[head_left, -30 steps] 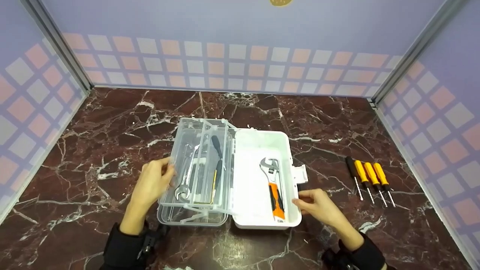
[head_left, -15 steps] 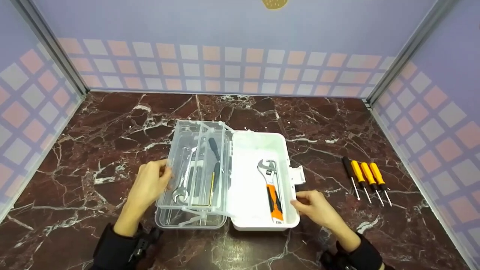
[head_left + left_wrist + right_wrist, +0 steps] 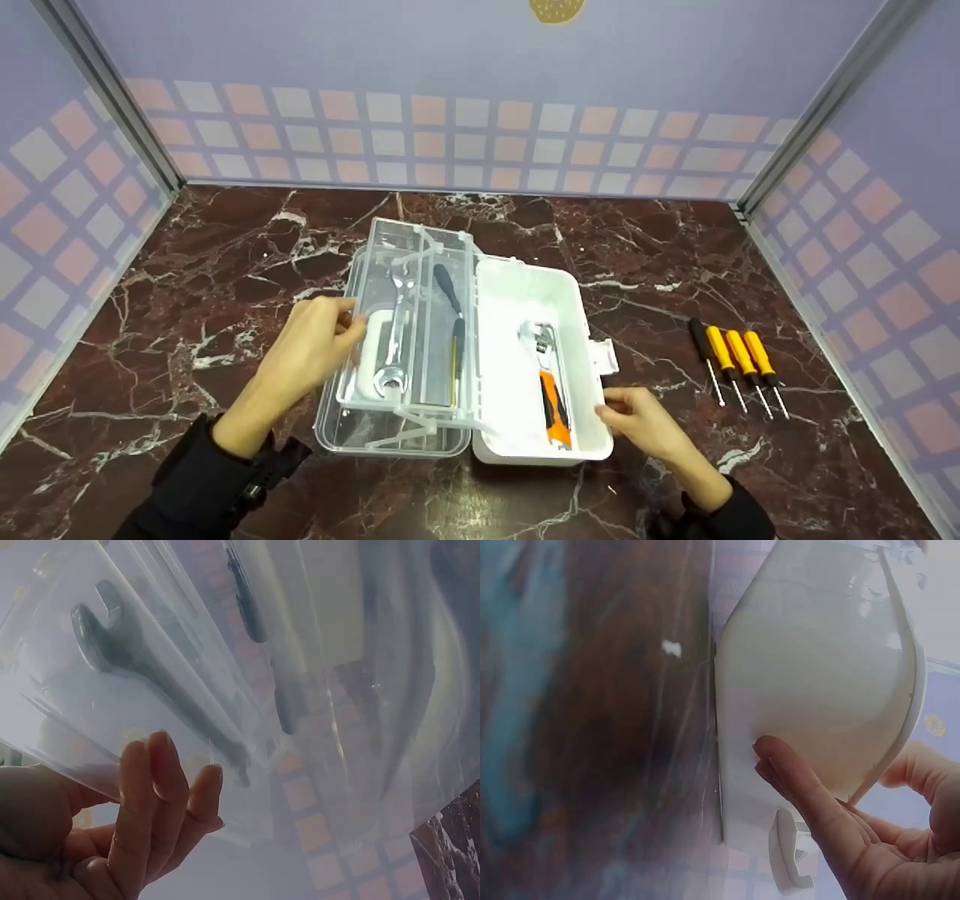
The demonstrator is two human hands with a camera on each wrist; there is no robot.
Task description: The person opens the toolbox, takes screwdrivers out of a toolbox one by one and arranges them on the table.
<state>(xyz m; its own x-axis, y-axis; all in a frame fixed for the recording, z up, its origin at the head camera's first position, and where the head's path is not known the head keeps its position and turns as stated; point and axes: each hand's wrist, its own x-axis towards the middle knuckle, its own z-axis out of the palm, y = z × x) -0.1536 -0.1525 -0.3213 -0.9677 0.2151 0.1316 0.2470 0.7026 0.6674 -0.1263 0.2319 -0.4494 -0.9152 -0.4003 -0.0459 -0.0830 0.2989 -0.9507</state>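
Observation:
A white toolbox point(image 3: 510, 390) stands with its transparent lid point(image 3: 360, 442) laid open to the left. Above the lid hangs a clear tray point(image 3: 418, 337) on hinged arms, holding a double open-ended wrench point(image 3: 395, 330), dark-handled tools and a yellow strip. My left hand point(image 3: 311, 349) pinches the tray's left edge; in the left wrist view its fingers point(image 3: 150, 802) curl at the wall below the wrench. My right hand point(image 3: 649, 424) grips the toolbox's right rim, thumb and fingers either side of the wall. Inside lies an adjustable wrench point(image 3: 555, 405) with an orange-black handle, beside a hex key point(image 3: 556, 352).
Several screwdrivers point(image 3: 739, 356), mostly yellow-handled and one black, lie side by side on the dark marbled table point(image 3: 225, 270) at right. A white latch point(image 3: 604, 357) sticks out from the toolbox's right side. Patterned panels point(image 3: 480, 135) enclose the back and sides.
My left hand has raised the clear tray and brought it rightward toward the toolbox, uncovering more of the lid beneath. My right hand keeps its grip on the rim.

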